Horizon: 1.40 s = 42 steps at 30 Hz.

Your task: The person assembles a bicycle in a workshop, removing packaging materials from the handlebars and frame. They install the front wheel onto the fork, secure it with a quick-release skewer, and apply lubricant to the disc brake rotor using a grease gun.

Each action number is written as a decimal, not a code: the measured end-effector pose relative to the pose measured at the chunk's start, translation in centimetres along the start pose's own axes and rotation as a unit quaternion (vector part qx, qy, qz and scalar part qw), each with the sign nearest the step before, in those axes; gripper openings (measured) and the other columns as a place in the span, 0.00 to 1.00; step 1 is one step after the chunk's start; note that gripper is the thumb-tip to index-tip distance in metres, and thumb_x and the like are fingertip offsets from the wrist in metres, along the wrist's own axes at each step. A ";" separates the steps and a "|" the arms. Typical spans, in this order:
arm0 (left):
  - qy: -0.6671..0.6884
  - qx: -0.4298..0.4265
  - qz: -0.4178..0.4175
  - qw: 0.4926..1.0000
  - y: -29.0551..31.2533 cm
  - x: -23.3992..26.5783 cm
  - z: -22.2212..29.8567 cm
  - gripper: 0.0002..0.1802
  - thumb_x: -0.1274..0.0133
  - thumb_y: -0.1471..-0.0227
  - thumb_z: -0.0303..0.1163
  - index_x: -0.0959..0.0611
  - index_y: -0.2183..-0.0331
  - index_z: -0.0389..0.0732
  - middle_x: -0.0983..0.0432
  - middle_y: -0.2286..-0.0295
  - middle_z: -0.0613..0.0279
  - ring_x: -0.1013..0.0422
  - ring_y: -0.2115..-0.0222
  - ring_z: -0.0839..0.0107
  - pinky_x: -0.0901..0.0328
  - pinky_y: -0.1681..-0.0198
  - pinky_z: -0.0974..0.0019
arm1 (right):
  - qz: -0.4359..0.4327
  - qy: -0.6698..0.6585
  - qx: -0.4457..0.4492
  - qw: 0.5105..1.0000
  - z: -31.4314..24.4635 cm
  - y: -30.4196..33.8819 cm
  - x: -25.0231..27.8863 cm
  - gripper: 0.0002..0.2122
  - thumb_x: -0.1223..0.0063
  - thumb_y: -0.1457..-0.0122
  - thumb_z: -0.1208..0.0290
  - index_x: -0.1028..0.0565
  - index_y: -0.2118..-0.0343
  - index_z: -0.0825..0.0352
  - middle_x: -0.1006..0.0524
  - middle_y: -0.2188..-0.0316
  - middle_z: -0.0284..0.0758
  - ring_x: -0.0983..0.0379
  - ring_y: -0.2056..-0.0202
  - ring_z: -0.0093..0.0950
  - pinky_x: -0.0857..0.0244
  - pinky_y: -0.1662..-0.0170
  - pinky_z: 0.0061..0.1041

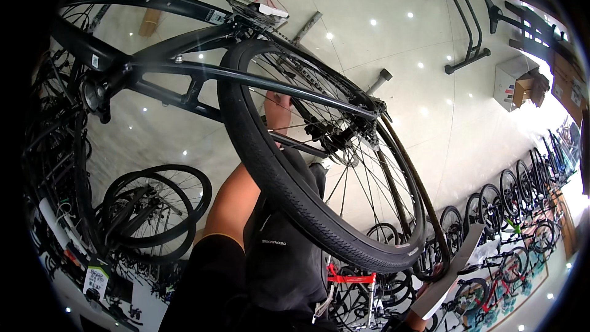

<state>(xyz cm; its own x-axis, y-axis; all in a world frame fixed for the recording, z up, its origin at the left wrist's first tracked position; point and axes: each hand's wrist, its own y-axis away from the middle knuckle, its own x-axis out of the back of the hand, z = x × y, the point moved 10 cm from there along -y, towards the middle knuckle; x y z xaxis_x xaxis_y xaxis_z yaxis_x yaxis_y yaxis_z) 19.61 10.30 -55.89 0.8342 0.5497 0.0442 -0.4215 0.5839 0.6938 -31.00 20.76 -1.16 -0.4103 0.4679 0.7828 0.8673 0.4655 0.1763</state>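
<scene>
A black bicycle frame with its rear wheel fills the middle of the view. My left arm rises from the lower centre. My left hand sits behind the black tyre, up against the frame tubes beside the spokes, with its fingers hidden. The chain and rear hub lie just right of it. At the bottom edge a small part of my right hand shows at the lower end of a grey flat strip. Its grip is hidden. A thin black mudguard curves around the wheel.
Two loose wheels lean at the left beside a rack of bicycles. A long row of parked bicycles runs along the right. A black metal stand and cardboard boxes sit on the glossy pale floor.
</scene>
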 end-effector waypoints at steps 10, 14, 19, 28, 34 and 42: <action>-0.408 0.042 0.132 0.902 6.1 17.6 11.3 0.13 0.53 0.43 0.32 0.25 0.69 0.29 0.24 0.79 0.45 0.24 0.81 0.56 0.29 0.76 0.59 | -0.121 -0.005 0.054 0.991 -0.8 -2.2 -2.5 0.06 0.54 0.39 0.75 0.27 0.64 0.70 0.23 0.73 0.30 0.27 0.73 0.19 0.32 0.69 0.17; -0.401 -0.013 -0.014 0.916 15.3 23.6 15.7 0.13 0.52 0.41 0.33 0.25 0.60 0.32 0.24 0.71 0.47 0.26 0.73 0.58 0.30 0.69 0.61 | -0.176 -0.003 0.053 0.983 -1.7 -2.2 -4.7 0.06 0.53 0.36 0.74 0.27 0.67 0.71 0.26 0.73 0.27 0.32 0.74 0.16 0.37 0.70 0.16; -0.149 0.024 -0.134 0.979 28.9 19.5 26.6 0.13 0.51 0.41 0.27 0.25 0.55 0.34 0.25 0.64 0.68 0.30 0.63 0.78 0.34 0.57 0.71 | -0.193 -0.004 0.133 0.972 -8.9 -1.7 -5.5 0.11 0.51 0.36 0.68 0.29 0.73 0.69 0.30 0.78 0.25 0.39 0.76 0.14 0.44 0.74 0.16; 0.119 -0.095 -0.319 0.935 57.7 -0.9 34.8 0.19 0.50 0.44 0.19 0.25 0.50 0.34 0.27 0.54 0.64 0.33 0.52 0.74 0.39 0.47 0.70 | -0.477 -0.097 0.354 0.798 -23.4 18.0 -2.8 0.09 0.44 0.43 0.71 0.24 0.66 0.74 0.24 0.76 0.38 0.30 0.71 0.26 0.36 0.63 0.25; 0.101 -0.271 -0.039 0.956 70.6 7.9 31.8 0.09 0.48 0.43 0.24 0.21 0.60 0.32 0.22 0.66 0.67 0.29 0.65 0.80 0.34 0.60 0.73 | -0.705 -0.175 0.265 0.634 -17.3 27.7 0.9 0.08 0.43 0.42 0.70 0.24 0.70 0.71 0.27 0.76 0.24 0.37 0.74 0.13 0.41 0.70 0.15; 0.102 -0.226 0.675 0.695 96.8 37.0 7.1 0.14 0.45 0.44 0.35 0.21 0.69 0.31 0.26 0.78 0.65 0.33 0.76 0.78 0.37 0.74 0.68 | -0.679 -0.136 0.393 0.606 -18.0 23.9 3.0 0.06 0.50 0.38 0.73 0.25 0.68 0.69 0.30 0.76 0.22 0.40 0.74 0.13 0.46 0.70 0.15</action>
<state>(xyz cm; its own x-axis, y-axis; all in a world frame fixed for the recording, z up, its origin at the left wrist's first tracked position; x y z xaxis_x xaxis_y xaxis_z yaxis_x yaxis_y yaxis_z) 12.19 82.89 17.97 -0.4786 0.8252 0.3001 -0.8779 -0.4435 -0.1805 -6.44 19.79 16.17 -0.7188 -0.6895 0.0888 -0.6787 0.7236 0.1256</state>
